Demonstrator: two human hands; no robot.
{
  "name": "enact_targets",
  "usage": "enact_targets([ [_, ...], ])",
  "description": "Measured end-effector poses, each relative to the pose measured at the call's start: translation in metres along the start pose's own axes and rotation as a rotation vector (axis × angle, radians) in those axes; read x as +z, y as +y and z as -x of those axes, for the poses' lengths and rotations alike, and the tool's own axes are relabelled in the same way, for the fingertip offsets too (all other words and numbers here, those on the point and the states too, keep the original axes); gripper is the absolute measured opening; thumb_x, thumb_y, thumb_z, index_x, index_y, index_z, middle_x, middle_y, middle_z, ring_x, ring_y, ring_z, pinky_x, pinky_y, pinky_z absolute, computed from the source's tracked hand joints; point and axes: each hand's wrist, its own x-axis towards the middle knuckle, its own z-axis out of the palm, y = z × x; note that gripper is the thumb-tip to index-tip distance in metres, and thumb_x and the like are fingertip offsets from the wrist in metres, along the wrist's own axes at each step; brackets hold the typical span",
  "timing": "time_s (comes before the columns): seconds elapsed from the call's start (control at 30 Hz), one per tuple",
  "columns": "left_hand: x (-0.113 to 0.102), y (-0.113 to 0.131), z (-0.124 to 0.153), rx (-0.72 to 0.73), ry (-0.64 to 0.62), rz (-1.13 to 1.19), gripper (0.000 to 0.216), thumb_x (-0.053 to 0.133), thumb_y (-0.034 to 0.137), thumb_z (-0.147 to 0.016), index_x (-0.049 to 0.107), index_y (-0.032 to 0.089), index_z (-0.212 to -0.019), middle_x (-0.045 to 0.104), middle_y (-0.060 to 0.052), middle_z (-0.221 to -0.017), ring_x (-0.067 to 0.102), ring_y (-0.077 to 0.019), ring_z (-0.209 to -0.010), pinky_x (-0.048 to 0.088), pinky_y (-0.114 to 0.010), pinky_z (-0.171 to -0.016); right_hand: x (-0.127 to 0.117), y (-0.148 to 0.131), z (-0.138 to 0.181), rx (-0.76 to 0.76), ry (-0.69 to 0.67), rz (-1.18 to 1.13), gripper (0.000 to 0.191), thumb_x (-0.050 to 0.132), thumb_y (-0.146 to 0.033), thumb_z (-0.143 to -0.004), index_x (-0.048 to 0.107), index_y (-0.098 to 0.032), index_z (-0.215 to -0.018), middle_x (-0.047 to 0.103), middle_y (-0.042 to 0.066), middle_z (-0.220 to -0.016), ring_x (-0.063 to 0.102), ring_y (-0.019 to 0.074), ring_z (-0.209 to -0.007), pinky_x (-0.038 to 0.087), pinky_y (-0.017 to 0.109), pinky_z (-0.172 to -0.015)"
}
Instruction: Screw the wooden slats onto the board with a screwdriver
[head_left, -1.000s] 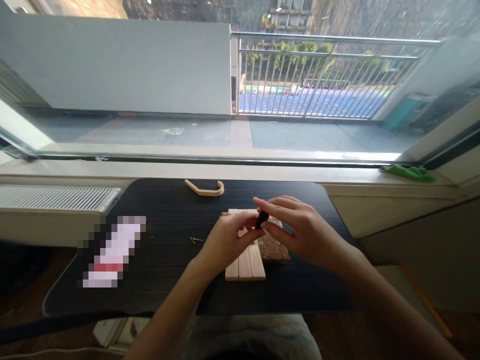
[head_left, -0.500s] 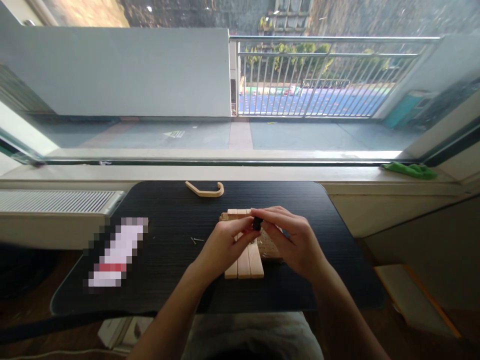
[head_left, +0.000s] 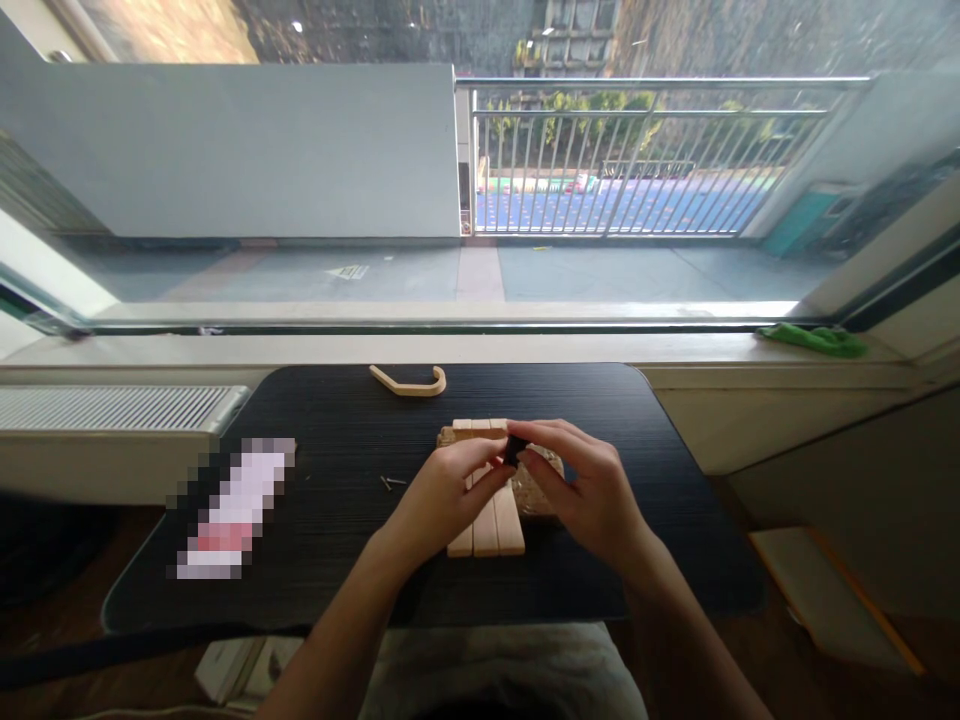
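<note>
Black piece: a small black piece [head_left: 514, 448] is pinched at the fingertips of both hands, just above the far end of the wooden slat panel [head_left: 487, 528], at the centre of the tabletop [head_left: 337, 545].
Why held so: a thing this small seems to suit a fingertip hold, raised where the eye can follow it.
Left hand [head_left: 442, 495]: comes in from 7 o'clock, fingers curled, thumb and forefinger closed on the piece.
Right hand [head_left: 589, 490]: comes in from 5 o'clock, wrist low, thumb and forefinger meeting the piece from the other side, the remaining fingers loosely fanned.
Under the right hand: a clear bag of small wooden parts [head_left: 531, 497], touching the panel's right edge.
Set aside: a curved wooden piece [head_left: 409, 381] at 12 o'clock and small nails [head_left: 391, 482] at 9 o'clock, both apart from the hands.
Sill: a green cloth [head_left: 814, 340] lies at 2 o'clock.
</note>
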Motion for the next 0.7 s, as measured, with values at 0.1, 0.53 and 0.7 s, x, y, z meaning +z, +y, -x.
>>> enact_targets([
  [0.1, 0.0, -0.006, 0.004, -0.04, -0.001, -0.01, 0.019, 0.059, 0.029, -0.092, 0.07, 0.016, -0.102, 0.07, -0.003, -0.083, 0.061, -0.0142, -0.074, 0.048, -0.025, -0.074, 0.001, 0.0, 0.001, -0.008, 0.022, 0.021, 0.03, 0.056, -0.012, -0.091, 0.068, -0.024, -0.116, 0.073, 0.006, -0.105, 0.068, 0.0183, -0.095, 0.055, 0.033, -0.082],
  [0.53, 0.007, -0.016, -0.001, -0.094, -0.186, -0.32, 0.009, 0.066, 0.021, -0.085, 0.07, 0.015, -0.079, 0.061, -0.001, -0.072, 0.055, -0.0138, -0.065, 0.041, -0.025, -0.064, 0.004, 0.0, -0.001, -0.094, 0.028, 0.049, 0.029, 0.056, -0.01, -0.089, 0.063, -0.022, -0.115, 0.071, 0.006, -0.103, 0.068, 0.0168, -0.092, 0.055, 0.03, -0.079],
  [0.7, 0.007, -0.017, -0.002, -0.093, -0.212, -0.295, 0.009, 0.064, 0.021, -0.084, 0.069, 0.016, -0.079, 0.061, 0.0, -0.068, 0.052, -0.0126, -0.06, 0.037, -0.024, -0.059, 0.003, 0.001, -0.003, -0.128, 0.006, 0.065, 0.028, 0.056, -0.008, -0.089, 0.062, -0.02, -0.114, 0.071, 0.008, -0.104, 0.068, 0.0168, -0.094, 0.056, 0.03, -0.08],
])
